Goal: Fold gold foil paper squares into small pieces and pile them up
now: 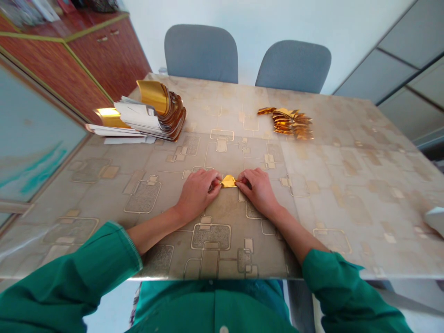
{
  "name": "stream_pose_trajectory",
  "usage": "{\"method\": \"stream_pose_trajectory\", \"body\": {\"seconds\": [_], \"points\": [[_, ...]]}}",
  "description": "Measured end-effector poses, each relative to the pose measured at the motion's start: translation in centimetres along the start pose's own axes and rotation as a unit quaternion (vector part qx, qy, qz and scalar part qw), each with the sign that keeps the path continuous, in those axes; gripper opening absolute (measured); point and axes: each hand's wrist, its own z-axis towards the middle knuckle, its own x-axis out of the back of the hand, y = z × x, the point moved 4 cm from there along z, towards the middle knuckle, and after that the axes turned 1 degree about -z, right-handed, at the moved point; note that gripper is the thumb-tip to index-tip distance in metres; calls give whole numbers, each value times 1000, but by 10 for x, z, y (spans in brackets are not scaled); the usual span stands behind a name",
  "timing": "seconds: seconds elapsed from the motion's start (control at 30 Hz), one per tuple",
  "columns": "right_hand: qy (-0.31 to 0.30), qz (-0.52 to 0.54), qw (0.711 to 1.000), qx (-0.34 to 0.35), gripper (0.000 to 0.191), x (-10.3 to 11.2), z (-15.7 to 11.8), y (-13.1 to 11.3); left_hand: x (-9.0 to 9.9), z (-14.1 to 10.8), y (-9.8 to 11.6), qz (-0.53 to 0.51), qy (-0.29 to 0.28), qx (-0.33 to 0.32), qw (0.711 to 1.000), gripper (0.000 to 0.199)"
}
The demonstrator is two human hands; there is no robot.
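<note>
A small folded piece of gold foil paper (229,181) is held just above the patterned tabletop, near the middle of the view. My left hand (201,188) pinches its left end between thumb and fingers. At the right end, the fingers of my right hand (255,187) are closed on the same piece. Farther back to the right lies a pile of folded gold pieces (292,124). A thick stack of gold and white paper sheets (152,113) sits at the back left of the table.
Two grey chairs (201,53) stand behind the far edge of the patterned table (322,185). A reddish wooden cabinet (107,55) is at the back left. Something white (435,219) rests at the right edge.
</note>
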Motion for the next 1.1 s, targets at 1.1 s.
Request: {"method": "stream_pose_trajectory", "body": {"seconds": [1.1], "points": [[-24,-76,997,20,17,8,0,6,-11,-1,-9,126,-63,-147,979,34]]}}
